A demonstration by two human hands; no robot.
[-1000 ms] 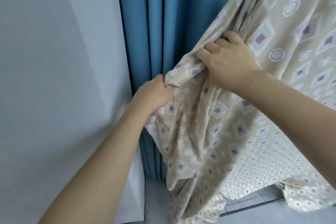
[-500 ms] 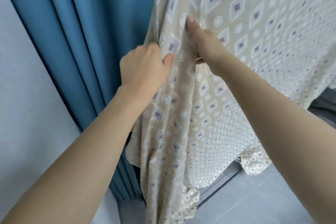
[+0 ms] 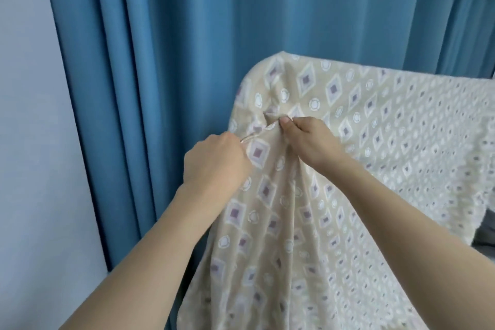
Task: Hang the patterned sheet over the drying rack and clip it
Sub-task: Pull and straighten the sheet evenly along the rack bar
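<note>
beige patterned sheet (image 3: 375, 142) draped, both hands (image 3: 217, 161) (image 3: 308, 139) pinching its fold.

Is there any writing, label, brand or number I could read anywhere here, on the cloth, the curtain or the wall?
None: no text shows.
The patterned sheet, pinched by the left hand and the right hand, bears only diamonds and circles.
The blue curtain and the wall are plain.
</note>
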